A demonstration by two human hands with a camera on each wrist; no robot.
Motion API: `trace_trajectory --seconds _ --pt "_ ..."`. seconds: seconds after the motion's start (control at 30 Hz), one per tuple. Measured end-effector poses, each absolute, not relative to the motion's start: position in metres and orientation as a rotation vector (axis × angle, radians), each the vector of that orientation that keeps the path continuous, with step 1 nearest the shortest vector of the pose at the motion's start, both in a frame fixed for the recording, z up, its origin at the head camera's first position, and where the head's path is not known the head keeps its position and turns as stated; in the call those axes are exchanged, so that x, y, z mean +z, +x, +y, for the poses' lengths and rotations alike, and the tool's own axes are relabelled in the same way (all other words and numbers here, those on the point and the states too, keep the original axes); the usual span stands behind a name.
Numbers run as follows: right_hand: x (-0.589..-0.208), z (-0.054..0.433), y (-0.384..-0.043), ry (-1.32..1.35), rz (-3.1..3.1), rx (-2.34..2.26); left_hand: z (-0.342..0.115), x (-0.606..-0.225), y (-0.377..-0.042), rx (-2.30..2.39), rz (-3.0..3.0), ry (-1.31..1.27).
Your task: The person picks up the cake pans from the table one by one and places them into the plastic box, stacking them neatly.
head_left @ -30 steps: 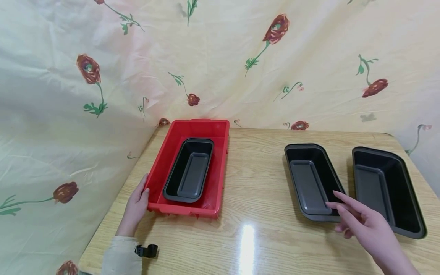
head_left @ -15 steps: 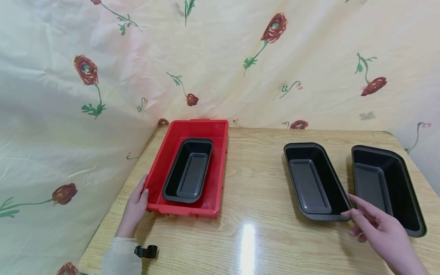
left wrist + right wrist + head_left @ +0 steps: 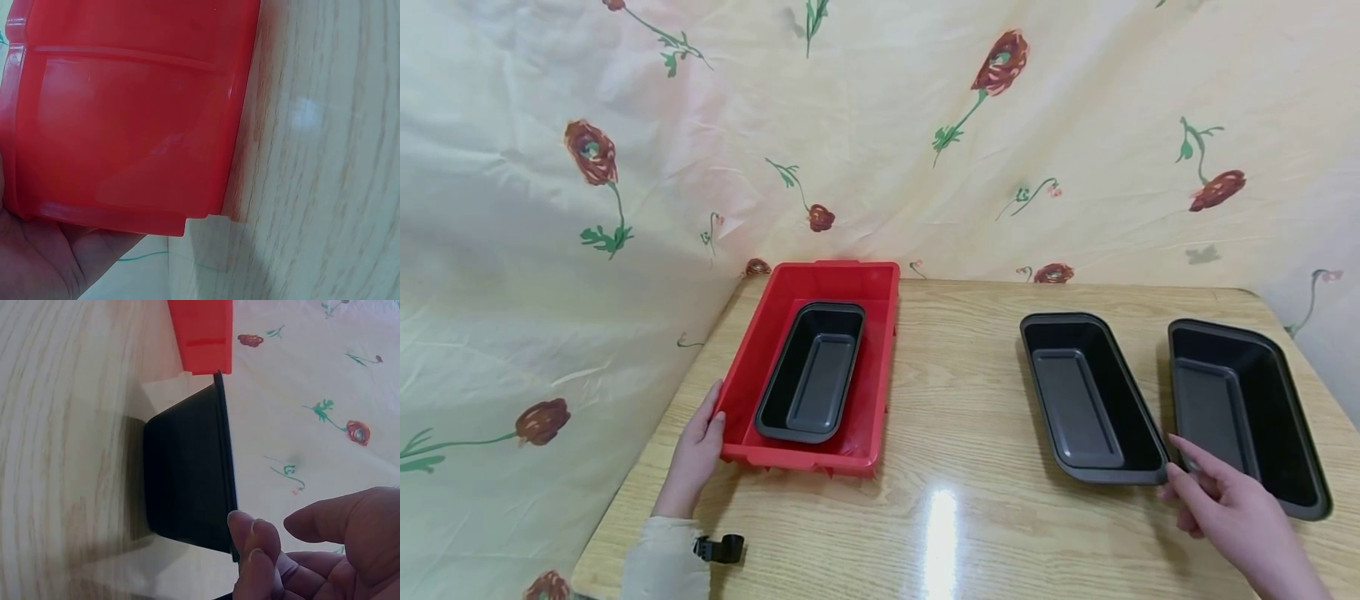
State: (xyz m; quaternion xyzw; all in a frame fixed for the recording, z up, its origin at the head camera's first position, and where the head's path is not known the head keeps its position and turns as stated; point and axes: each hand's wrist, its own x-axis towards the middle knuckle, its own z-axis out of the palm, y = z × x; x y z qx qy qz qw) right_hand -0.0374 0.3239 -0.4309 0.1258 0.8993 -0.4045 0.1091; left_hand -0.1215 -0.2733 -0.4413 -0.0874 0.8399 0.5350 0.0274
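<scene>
My left hand (image 3: 694,450) holds the near left corner of a red plastic tray (image 3: 882,383), its fingers along the outer side; in the left wrist view the tray wall hides most of them. Inside the tray lies a dark loaf pan (image 3: 823,379). To the right, my right hand (image 3: 1232,508) is at the near right corner of a second dark loaf pan (image 3: 1078,408). In the right wrist view the fingertips (image 3: 253,534) meet this pan's rim, while the thumb stands apart from them. A third loaf pan (image 3: 1213,408) sits beyond that hand.
All of these stand on a wood-grain table (image 3: 970,400). A flower-patterned cloth (image 3: 880,125) hangs behind it and along the left side. A black wrist device (image 3: 721,548) sits at the left sleeve.
My right hand has moved right, from over the second pan's near end to its outer corner. The left hand, the tray and the pans have stayed in place.
</scene>
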Motion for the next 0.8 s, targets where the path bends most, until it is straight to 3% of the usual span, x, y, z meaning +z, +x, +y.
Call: trace_trajectory --seconds 0.8 --pt "-0.436 0.322 -0.052 0.347 2.643 -0.987 -0.275 -0.445 -0.124 1.638 2.629 -0.244"
